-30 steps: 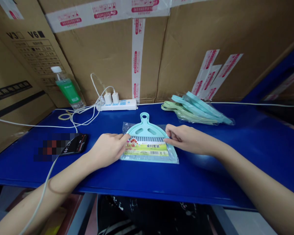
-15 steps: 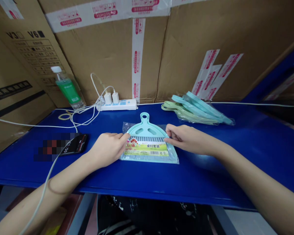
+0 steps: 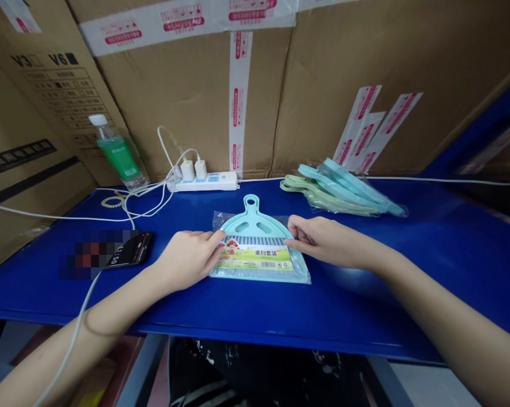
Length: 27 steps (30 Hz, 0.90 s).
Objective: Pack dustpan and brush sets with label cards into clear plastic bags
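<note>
A light-blue dustpan and brush set [image 3: 255, 226] lies flat in a clear plastic bag in front of me, its looped handle pointing away. A yellow-green printed label [image 3: 255, 258] covers the grey-striped brush part. At the set's left edge, my left hand [image 3: 195, 257] pinches the bag and rim between thumb and fingers. My right hand [image 3: 318, 240] grips the opposite edge, its fingers curled and its thumb along the side. Some of the fingertips are hidden.
More bagged dustpan sets [image 3: 344, 189], blue and green, lie in a pile at the back right. A white power strip [image 3: 215, 181] with plugged-in chargers, a green-labelled bottle [image 3: 119, 155], a beaded bracelet [image 3: 112, 202] and a phone [image 3: 132, 250] with a cable are on the left. Cardboard boxes [image 3: 187, 107] wall the back.
</note>
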Available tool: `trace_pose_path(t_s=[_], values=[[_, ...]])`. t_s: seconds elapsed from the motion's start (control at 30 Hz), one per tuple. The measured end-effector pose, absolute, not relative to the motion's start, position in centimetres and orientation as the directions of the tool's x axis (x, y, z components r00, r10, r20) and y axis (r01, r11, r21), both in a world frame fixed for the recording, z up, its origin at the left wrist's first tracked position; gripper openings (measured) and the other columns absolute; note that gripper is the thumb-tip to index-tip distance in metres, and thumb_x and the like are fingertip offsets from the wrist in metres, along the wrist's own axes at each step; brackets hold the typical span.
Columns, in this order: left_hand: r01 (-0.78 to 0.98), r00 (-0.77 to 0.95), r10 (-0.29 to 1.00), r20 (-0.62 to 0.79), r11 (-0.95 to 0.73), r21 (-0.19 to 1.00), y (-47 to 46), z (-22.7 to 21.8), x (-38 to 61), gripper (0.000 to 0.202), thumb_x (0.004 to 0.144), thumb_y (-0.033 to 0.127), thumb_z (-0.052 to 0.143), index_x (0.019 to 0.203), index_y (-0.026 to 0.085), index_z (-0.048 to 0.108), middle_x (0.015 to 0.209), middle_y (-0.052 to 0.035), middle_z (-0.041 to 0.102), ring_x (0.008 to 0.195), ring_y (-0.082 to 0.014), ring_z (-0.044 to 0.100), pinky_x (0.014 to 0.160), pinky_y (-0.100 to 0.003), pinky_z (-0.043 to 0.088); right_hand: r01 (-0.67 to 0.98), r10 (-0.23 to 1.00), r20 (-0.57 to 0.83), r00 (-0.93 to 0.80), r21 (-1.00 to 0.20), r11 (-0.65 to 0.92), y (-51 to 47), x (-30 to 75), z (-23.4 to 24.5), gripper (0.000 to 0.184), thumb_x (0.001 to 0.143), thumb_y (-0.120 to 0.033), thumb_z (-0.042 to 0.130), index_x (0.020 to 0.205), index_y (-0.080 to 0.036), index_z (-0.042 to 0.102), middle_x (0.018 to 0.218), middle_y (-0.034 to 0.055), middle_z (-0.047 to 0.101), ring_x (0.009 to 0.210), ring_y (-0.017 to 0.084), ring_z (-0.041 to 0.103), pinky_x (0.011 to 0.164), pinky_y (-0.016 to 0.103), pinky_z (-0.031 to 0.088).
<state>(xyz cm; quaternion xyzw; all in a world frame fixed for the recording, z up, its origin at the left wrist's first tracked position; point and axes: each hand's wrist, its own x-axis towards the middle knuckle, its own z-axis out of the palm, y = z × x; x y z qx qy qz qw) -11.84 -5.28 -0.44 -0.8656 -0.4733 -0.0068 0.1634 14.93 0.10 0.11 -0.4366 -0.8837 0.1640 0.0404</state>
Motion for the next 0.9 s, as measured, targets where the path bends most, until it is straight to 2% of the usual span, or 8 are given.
trace_pose_path(t_s=[0.33, 0.5, 0.57, 0.67, 0.77, 0.9], values=[[0.857, 0.510, 0.846, 0.154, -0.483, -0.183, -5.35, -0.67, -11.74, 0.030, 0.088, 0.024, 0.042, 0.115, 0.016, 0.052, 0.076, -0.0044, 0.070, 0.063, -0.0190, 0.066, 0.055, -0.027, 0.047, 0.755, 0.781, -0.092, -0.618, -0.344, 0.557, 0.08, 14.85, 0.17, 0.022, 0.087, -0.042, 0.037, 0.075, -0.024, 0.032, 0.062, -0.0005, 0.051, 0.053, 0.016, 0.043, 0.052, 0.029, 0.028], [0.884, 0.462, 0.876, 0.139, -0.443, -0.149, -5.38, -0.75, -11.59, 0.032, 0.086, 0.024, 0.044, 0.116, 0.018, 0.051, 0.077, -0.0034, 0.071, 0.063, -0.0195, 0.067, 0.055, -0.027, 0.047, 0.725, 0.753, -0.120, -0.647, -0.401, 0.559, -0.26, 14.77, 0.34, 0.031, 0.084, -0.054, 0.041, 0.078, -0.024, 0.032, 0.065, 0.0007, 0.055, 0.056, 0.017, 0.048, 0.053, 0.029, 0.032], [0.895, 0.442, 0.886, 0.142, -0.427, -0.127, -5.34, -0.77, -11.54, 0.032, 0.085, 0.024, 0.045, 0.116, 0.018, 0.051, 0.076, -0.0025, 0.071, 0.061, -0.0189, 0.066, 0.053, -0.026, 0.045, 0.723, 0.742, -0.130, -0.658, -0.387, 0.573, -0.42, 14.67, 0.35, 0.035, 0.081, -0.056, 0.047, 0.081, -0.024, 0.032, 0.068, 0.0013, 0.056, 0.058, 0.018, 0.050, 0.054, 0.030, 0.033], [0.909, 0.416, 0.900, 0.132, -0.409, -0.075, -5.24, -0.77, -11.48, 0.032, 0.084, 0.023, 0.047, 0.115, 0.019, 0.051, 0.069, 0.0007, 0.068, 0.057, -0.0178, 0.064, 0.050, -0.025, 0.041, 0.740, 0.744, -0.146, -0.653, -0.332, 0.585, -0.54, 14.51, 0.29, 0.035, 0.079, -0.053, 0.050, 0.081, -0.024, 0.030, 0.069, 0.0021, 0.056, 0.061, 0.020, 0.050, 0.055, 0.031, 0.032], [0.916, 0.402, 0.910, 0.105, -0.401, -0.033, -5.19, -0.72, -11.48, 0.032, 0.082, 0.021, 0.048, 0.113, 0.019, 0.052, 0.058, 0.0048, 0.061, 0.053, -0.0166, 0.062, 0.049, -0.024, 0.038, 0.746, 0.743, -0.161, -0.649, -0.328, 0.580, -0.51, 14.46, 0.24, 0.034, 0.080, -0.051, 0.050, 0.081, -0.024, 0.029, 0.069, 0.0018, 0.055, 0.061, 0.020, 0.050, 0.055, 0.031, 0.032], [0.916, 0.399, 0.912, 0.096, -0.401, -0.001, -5.18, -0.67, -11.53, 0.032, 0.080, 0.019, 0.047, 0.112, 0.018, 0.052, 0.057, 0.0057, 0.058, 0.051, -0.0161, 0.060, 0.049, -0.025, 0.037, 0.747, 0.743, -0.171, -0.647, -0.337, 0.573, -0.44, 14.48, 0.26, 0.032, 0.080, -0.049, 0.050, 0.081, -0.025, 0.029, 0.069, 0.0018, 0.055, 0.062, 0.020, 0.050, 0.056, 0.031, 0.032]])
